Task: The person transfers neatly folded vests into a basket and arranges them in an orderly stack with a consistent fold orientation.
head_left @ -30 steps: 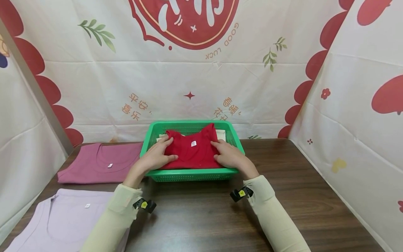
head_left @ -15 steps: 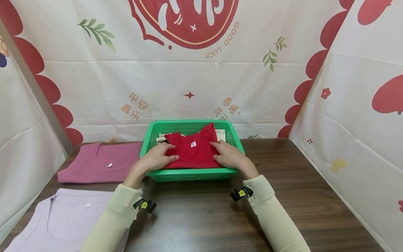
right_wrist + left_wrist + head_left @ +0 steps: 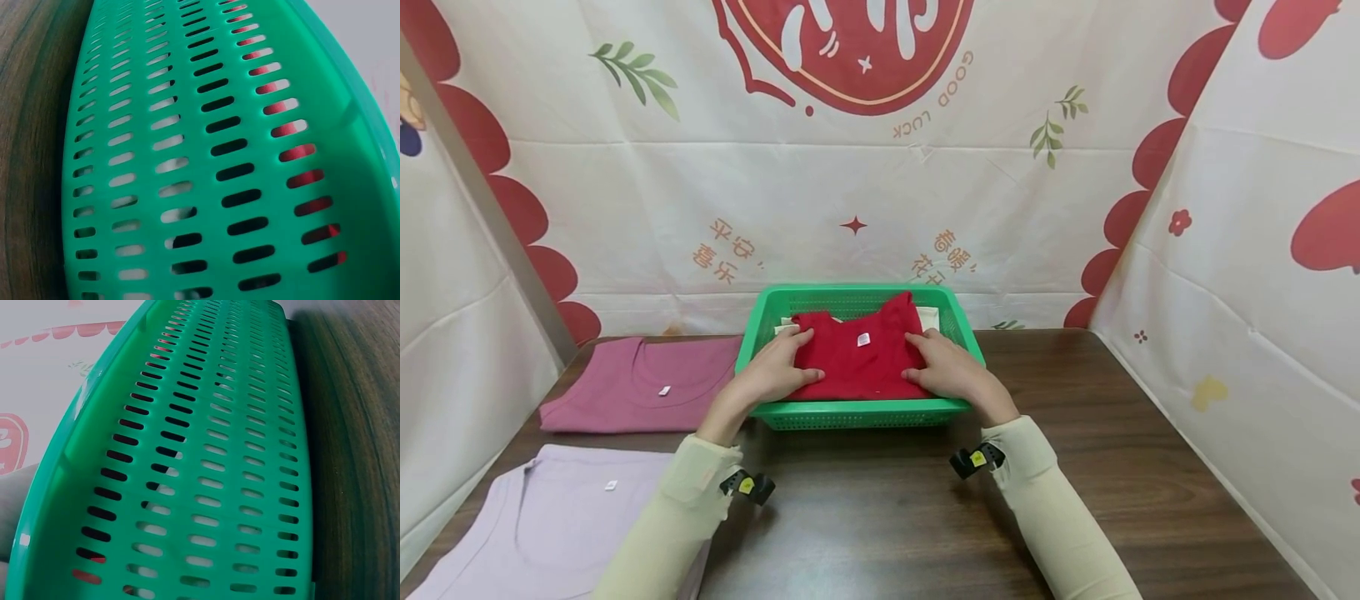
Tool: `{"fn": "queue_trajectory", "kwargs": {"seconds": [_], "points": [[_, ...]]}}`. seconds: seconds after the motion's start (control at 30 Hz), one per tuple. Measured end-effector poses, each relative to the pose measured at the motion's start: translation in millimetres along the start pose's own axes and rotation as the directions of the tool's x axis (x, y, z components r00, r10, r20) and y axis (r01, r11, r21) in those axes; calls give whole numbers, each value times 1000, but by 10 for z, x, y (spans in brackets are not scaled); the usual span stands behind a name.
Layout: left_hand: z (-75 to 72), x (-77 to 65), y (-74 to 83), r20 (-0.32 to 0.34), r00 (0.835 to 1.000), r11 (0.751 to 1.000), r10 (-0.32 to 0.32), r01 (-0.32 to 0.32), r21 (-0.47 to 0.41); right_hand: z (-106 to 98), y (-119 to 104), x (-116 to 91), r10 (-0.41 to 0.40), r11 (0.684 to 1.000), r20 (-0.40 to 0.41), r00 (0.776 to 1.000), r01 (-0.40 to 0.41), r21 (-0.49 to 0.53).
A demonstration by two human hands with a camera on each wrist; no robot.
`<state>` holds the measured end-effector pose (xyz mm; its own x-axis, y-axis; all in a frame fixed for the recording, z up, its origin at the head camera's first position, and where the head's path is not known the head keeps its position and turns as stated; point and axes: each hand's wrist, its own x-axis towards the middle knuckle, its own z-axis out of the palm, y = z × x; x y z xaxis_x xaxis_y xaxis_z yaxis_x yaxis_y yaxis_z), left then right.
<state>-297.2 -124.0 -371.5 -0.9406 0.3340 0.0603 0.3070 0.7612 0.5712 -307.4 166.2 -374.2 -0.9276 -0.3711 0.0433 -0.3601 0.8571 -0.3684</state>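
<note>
A folded red shirt (image 3: 865, 371) with a white neck label lies in a green slotted basket (image 3: 861, 411) in the head view. My left hand (image 3: 771, 367) reaches over the basket's front left, fingertips and an extended thumb touching the shirt's left side. On the opposite side, my right hand (image 3: 953, 368) rests with spread thumb and fingers against the shirt's right side. Pale cloth (image 3: 928, 317) shows from under the red one. Both wrist views look at the basket's outer wall, and red fabric (image 3: 294, 128) shows through the upper slots in the right one.
Left of the basket lies a folded mauve shirt (image 3: 677, 412), with a folded lilac shirt (image 3: 580, 517) nearer the front. All stand on a dark wooden table (image 3: 865, 508). A printed white curtain (image 3: 850, 183) hangs close behind the basket.
My left fingers slid down off the shirt's left shoulder, baring a dark patch, and are back there now, the patch covered. That shoulder lies a little lower. My right hand has barely moved.
</note>
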Motion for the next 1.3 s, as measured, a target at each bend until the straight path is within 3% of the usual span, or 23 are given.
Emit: {"fn": "queue_trajectory", "kwargs": {"seconds": [0.47,0.87,1.13,1.3], "points": [[23,10,-25,47,999,1000,8,-8,-2,5,16,38,-9,1000,-5,1000,8,-15],[-3,-33,11,-7,998,998,56,-56,-6,-1,20,17,-17,1000,-56,998,17,-3],[-24,-37,-1,-67,992,994,108,-109,-23,-60,-31,27,-117,993,-196,974,121,10],[-31,-43,34,-50,989,990,138,-139,-17,-114,-78,-28,-162,986,-138,977,167,28]]}}
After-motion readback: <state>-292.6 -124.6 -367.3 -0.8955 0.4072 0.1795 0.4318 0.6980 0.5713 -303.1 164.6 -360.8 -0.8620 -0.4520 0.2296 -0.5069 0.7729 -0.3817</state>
